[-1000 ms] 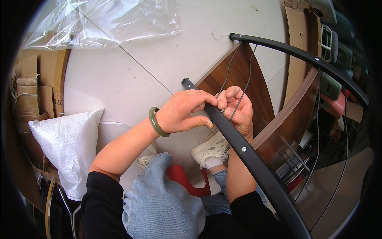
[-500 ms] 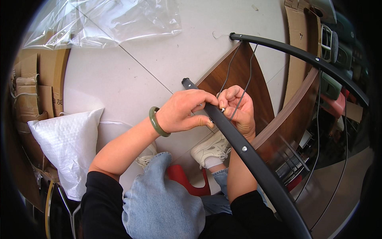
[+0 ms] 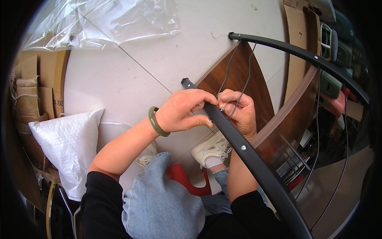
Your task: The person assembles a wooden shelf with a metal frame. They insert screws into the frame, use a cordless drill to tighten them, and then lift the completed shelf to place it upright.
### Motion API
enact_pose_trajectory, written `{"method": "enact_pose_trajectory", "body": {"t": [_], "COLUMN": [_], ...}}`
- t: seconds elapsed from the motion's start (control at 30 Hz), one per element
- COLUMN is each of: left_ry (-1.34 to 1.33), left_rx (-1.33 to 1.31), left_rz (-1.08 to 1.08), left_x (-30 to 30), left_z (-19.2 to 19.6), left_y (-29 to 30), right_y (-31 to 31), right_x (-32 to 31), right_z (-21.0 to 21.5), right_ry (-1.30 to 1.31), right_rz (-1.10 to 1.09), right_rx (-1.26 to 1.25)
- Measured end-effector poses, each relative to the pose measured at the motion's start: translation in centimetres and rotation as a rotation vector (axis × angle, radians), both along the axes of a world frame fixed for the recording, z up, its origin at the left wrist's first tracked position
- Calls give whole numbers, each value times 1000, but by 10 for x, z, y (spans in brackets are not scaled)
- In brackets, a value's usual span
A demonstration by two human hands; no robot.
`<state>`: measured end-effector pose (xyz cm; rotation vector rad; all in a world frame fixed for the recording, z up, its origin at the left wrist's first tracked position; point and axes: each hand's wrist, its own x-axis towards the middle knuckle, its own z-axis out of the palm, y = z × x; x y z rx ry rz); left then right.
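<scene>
My left hand (image 3: 184, 110) has its fingers over the black metal tube (image 3: 254, 159) near its capped far end, the thumb reaching along the near side. On the tube's other side, my right hand (image 3: 240, 113) pinches a small silver screw (image 3: 222, 110) between thumb and fingertips, close against the tube. Its exact shape is partly hidden by the fingers. Thin black wire rods (image 3: 246, 85) run past the right fingers toward a second curved black tube (image 3: 274, 44). A dark brown wooden shelf board (image 3: 242, 75) sits between the tubes, with another board (image 3: 294, 113) nearer me.
Clear plastic sheeting (image 3: 103, 24) lies on the tiled floor at far left. A white padded bag (image 3: 69, 147) and cardboard (image 3: 30, 87) stand at left. More cardboard (image 3: 295, 47) leans at right beside stacked items. A red object (image 3: 185, 179) shows beside my legs.
My right fingers have shifted slightly around the silver screw, now more curled by the tube. My left hand stays in place on the tube.
</scene>
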<state>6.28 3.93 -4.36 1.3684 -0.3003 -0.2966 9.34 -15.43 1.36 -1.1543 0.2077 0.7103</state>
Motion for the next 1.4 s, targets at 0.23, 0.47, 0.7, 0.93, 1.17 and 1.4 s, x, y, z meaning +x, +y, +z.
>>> {"method": "enact_pose_trajectory", "body": {"t": [0.23,0.47,0.7,0.93,1.17,1.4], "left_ry": [-2,-65,-25,-68,-69,-46], "left_rx": [0,-25,-9,-17,-28,-26], "left_rz": [4,39,24,48,62,41], "left_x": [-1,-1,-2,-2,-3,-1], "left_z": [-1,-5,-4,-7,-8,-6], "left_y": [0,-4,-2,-4,-5,-4], "right_y": [0,0,2,2,4,3], "right_x": [4,-2,-3,-6,-8,-6], "right_z": [1,-1,-3,-4,-5,2], "right_ry": [-114,-111,-73,-71,-104,-65], "right_rz": [127,114,110,108,83,90], "right_rx": [-43,-77,-40,-98,-65,-46]}}
